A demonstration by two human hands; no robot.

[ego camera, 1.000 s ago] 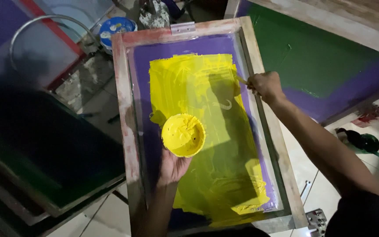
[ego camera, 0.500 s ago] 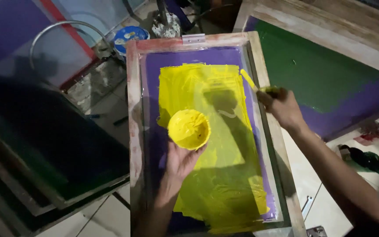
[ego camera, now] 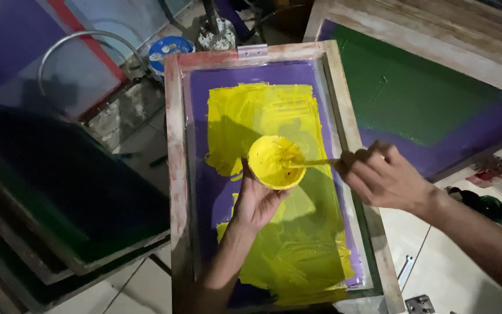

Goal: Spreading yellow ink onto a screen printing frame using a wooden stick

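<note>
Green screen frame (ego camera: 413, 99), blue tub (ego camera: 168, 51)

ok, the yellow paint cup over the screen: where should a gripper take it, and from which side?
Grip the yellow cup low on its outer wall, coming from below, as the left hand cradles it now. The mouth is open, faces up and is coated in paint, and the stick held by the right hand reaches in from the right, so top and right look blocked.

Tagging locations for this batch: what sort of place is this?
Probably a screen-printing workshop: a wooden-framed screen smeared with yellow ink, more framed screens leaning nearby, and a yellow ink cup being dipped into.
</note>
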